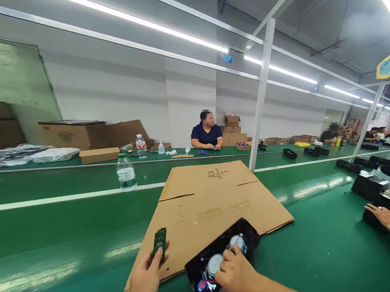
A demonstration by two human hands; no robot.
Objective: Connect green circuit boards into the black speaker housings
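My left hand holds a green circuit board upright between thumb and fingers, above the near left edge of a flat cardboard sheet. A black open casing lies tilted across the sheet's front edge. Inside it are two round silver parts and some red and blue wiring. My right hand reaches into the casing, fingers bent between and over the round parts; what its fingertips pinch, if anything, is hidden.
A green-capped bottle stands beyond the cardboard on the left. Another person's hand rests on a black casing at the right. A seated person is across the green bench. A white post rises behind the cardboard.
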